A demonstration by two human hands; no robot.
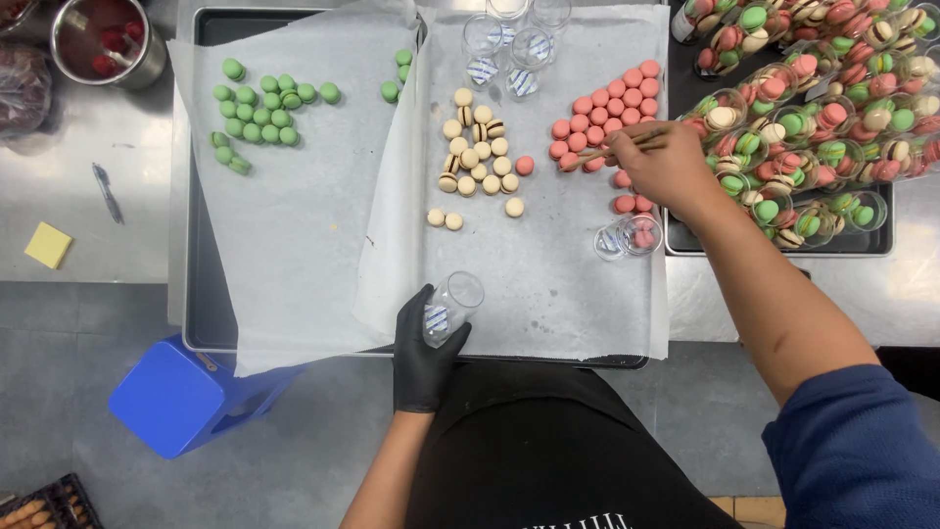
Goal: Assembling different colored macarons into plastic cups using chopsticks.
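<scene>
Macarons lie in three colour groups on baking paper (294,245) spread over a dark tray (201,294); green macarons (259,113) sit at the upper left, cream macarons (477,157) in the middle, and pink macarons (607,118) at the right. Left hand (423,353), in a black glove, is closed around a clear plastic cup (450,306) at the near edge of the paper; the cup is tilted, its open mouth pointing up and away from the body, and it shows a small blue-and-white packet inside. Right hand (666,167), bare, reaches over the lower part of the pink group and grips a thin pair of wooden chopsticks (627,147) whose tips touch the pink pieces; the fingers are curled shut on the sticks. Just below that hand a second clear cup (627,237) lies on the paper, with pink macarons inside. More empty cups (509,44) stand at the top of the paper between the cream and pink groups; to the right, a separate tray (774,247) carries many filled cups (822,98) holding mixed green, cream and pink macarons. At the far left a metal pot (103,41), a yellow sticky pad (48,245) and a pen (106,191) rest on the steel counter (88,147); a blue stool (186,397) stands below it.
</scene>
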